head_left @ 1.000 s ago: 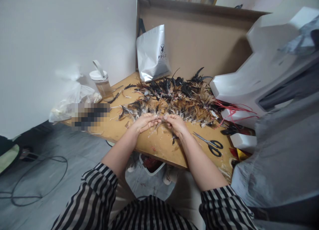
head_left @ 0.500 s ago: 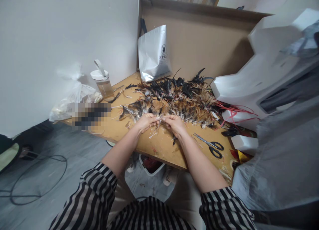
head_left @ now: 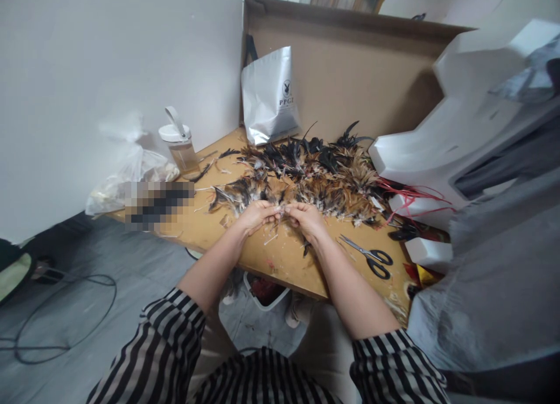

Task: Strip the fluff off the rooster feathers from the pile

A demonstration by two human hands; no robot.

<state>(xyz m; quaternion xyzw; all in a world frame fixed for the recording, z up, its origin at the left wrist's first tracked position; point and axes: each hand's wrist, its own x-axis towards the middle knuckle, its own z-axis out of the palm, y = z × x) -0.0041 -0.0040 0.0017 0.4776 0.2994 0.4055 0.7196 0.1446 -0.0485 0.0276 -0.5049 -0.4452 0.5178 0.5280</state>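
a small pale feather tuft [head_left: 282,210] sits between the fingertips of the left hand [head_left: 261,215] and right hand [head_left: 307,219], over the tan table [head_left: 265,259]; both hands are nearly closed, each pinching it between thumb and forefinger. just beyond lie rows of brown and black feathers [head_left: 321,195]. black-handled scissors [head_left: 370,253] lie beside the right forearm. farther back, a silver ppgz bag [head_left: 270,98] stands before brown cardboard [head_left: 359,71], with a white-lidded drink bottle [head_left: 182,150] to its left.
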